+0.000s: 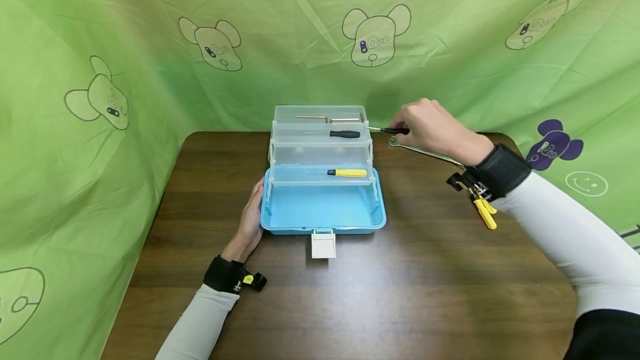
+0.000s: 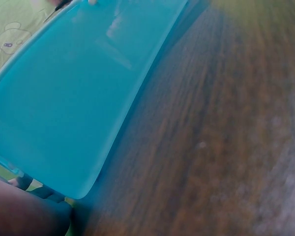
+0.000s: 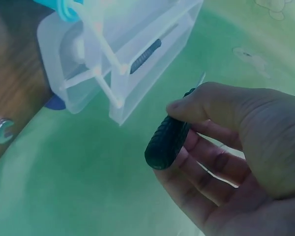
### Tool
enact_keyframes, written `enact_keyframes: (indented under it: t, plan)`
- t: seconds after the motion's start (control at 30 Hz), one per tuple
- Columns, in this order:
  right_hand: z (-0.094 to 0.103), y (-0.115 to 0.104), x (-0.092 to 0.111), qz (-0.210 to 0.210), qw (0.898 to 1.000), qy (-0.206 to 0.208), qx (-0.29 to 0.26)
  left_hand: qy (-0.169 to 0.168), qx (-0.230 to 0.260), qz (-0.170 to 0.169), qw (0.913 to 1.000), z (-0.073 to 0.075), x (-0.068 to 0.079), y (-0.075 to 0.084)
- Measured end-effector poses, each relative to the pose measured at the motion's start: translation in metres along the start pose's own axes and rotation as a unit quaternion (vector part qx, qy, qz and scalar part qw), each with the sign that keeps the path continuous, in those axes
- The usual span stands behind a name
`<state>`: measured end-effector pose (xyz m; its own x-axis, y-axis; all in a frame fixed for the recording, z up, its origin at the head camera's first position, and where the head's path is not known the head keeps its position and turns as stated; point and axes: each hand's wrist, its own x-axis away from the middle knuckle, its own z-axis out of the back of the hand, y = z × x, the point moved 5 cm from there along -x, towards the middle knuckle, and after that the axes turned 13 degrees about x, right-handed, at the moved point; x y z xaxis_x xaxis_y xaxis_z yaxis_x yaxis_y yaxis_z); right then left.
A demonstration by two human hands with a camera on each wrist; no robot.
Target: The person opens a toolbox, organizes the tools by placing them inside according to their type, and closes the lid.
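Observation:
A blue toolbox (image 1: pixel 322 232) stands on the table with its clear tiered trays (image 1: pixel 320 153) unfolded. My left hand (image 1: pixel 250 221) rests against the box's left side; the left wrist view shows part of that hand by the blue wall (image 2: pixel 73 108). Just right of the upper trays, my right hand (image 1: pixel 432 129) pinches a black-handled screwdriver (image 3: pixel 168 140) between thumb and fingers, its thin shaft pointing toward the trays in the head view. Another black-handled screwdriver (image 1: pixel 345 134) lies in an upper tray. A yellow-handled screwdriver (image 1: pixel 350 173) is in the lowest tray.
Metal hex keys (image 1: pixel 345 120) lie in the top tray. A wrench (image 1: pixel 425 152) lies on the wooden table (image 1: pixel 400 293) under my right hand. Yellow-handled pliers (image 1: pixel 484 214) are partly hidden beneath my right wrist. Behind hangs a green cloth (image 1: pixel 300 60). A white latch (image 1: pixel 323 245) hangs at the box's front.

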<state>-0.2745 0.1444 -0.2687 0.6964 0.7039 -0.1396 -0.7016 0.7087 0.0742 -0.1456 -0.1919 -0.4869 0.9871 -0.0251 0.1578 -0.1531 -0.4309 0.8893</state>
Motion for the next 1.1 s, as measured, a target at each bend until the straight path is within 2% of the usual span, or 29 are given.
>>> enact_keyframes:
  t: [0.47, 0.73, 1.1]
  plan:
    - [-0.020, -0.014, -0.059, 0.049, 0.997, -0.046, -0.044, -0.004, 0.002, -0.001, 1.0000, 0.001, -0.002, -0.002]
    - [-0.031, -0.026, -0.079, 0.073, 0.995, -0.046, -0.044, -0.004, 0.003, -0.007, 1.0000, 0.000, -0.002, -0.001]
    - [-0.048, -0.042, -0.095, 0.115, 0.989, -0.055, -0.074, -0.006, 0.002, -0.002, 1.0000, 0.001, -0.002, -0.003]
